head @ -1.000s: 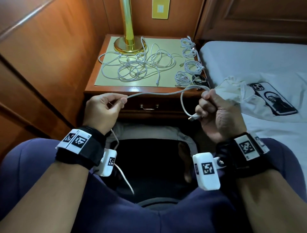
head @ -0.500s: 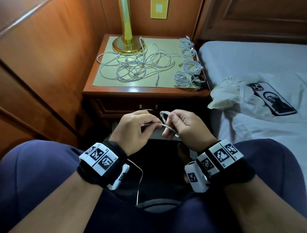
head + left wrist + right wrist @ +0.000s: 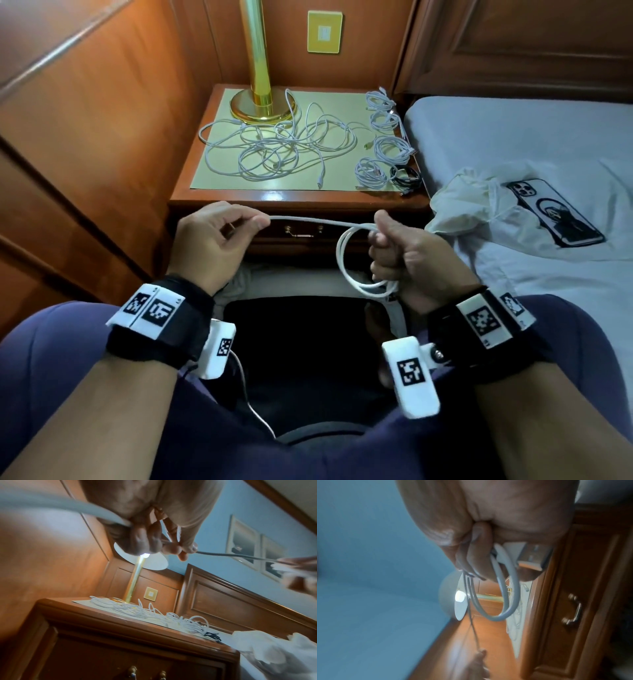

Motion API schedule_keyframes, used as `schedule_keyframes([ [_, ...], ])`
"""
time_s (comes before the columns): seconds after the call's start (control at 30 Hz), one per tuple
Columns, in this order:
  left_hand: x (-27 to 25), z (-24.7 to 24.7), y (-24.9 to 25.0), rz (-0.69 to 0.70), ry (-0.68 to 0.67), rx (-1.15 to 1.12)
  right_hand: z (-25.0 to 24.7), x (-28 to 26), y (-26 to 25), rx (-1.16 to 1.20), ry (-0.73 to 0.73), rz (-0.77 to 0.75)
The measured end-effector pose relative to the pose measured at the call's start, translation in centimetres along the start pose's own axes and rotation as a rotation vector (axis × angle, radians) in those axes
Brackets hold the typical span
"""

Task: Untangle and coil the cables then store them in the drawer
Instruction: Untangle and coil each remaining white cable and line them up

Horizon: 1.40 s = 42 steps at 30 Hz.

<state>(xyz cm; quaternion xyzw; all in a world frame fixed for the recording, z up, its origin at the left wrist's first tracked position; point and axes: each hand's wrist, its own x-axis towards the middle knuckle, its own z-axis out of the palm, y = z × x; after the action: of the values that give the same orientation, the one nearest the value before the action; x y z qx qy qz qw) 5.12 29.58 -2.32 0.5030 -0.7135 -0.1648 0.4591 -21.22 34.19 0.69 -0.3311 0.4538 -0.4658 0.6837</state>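
Right hand [image 3: 407,260] clenched around the growing coil of white cable [image 3: 346,253] above the lap, left hand [image 3: 212,240] pinching the straight run, so best feed each loop evenly, matching size, no twists, before the drawer [image 3: 301,233].

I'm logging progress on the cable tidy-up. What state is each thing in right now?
White cable: partly coiled, loops in right hand, one strand stretched to left hand.
Left hand: pinches the strand.
Right hand: fist round the loops.
Cable tangle: untangled not yet, loose on nightstand.
Coiled white cables: bundled along the nightstand's right edge.
Black cable: coiled beside them.
Drawer: closed.
Lamp: lit.
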Motion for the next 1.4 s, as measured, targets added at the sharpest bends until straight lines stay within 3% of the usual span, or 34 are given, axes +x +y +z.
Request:
schedule_keyframes([
  [0.2, -0.2, 0.0, -1.0, -0.115, 0.068, 0.032, -1.7, -1.5, -1.4, 0.256, 0.007, 0.044],
  [0.33, -2.4, 2.8, 0.3, 0.004, -0.105, 0.134, -1.4, -0.9, -0.6, 0.298, 0.288, -0.185],
  [0.43, -4.2, 4.9, 2.0, 0.113, -0.264, 0.174, -0.6, -0.6, 0.6, 0.022, 0.421, -0.486],
  [0.57, -4.9, 5.5, 4.3, 0.255, -0.364, 0.063, 0.5, -0.8, 2.2, -0.493, 0.368, -0.719],
  [0.73, -4.7, 4.8, 4.8, 0.262, -0.341, -0.085, 0.5, -0.4, 3.7, -0.802, 0.25, -0.61],
  [1.0, -2.5, 2.4, 3.3, 0.243, -0.21, -0.009, 1.3, 0.4, 3.7, -0.916, 0.205, -0.472],
  [1.07, -1.7, 1.5, 2.1, 0.233, -0.146, 0.038, 1.3, 0.4, 3.3, -0.814, 0.166, -0.385],
  [1.27, -0.4, 0.1, 0.2, 0.166, 0.026, 0.119, 0.4, 0.0, 1.2, -0.215, -0.006, -0.174],
  [1.4, 0.4, -0.5, -1.4, 0.082, 0.066, 0.159, -0.4, -0.7, -0.5, 0.08, 0.068, -0.145],
])
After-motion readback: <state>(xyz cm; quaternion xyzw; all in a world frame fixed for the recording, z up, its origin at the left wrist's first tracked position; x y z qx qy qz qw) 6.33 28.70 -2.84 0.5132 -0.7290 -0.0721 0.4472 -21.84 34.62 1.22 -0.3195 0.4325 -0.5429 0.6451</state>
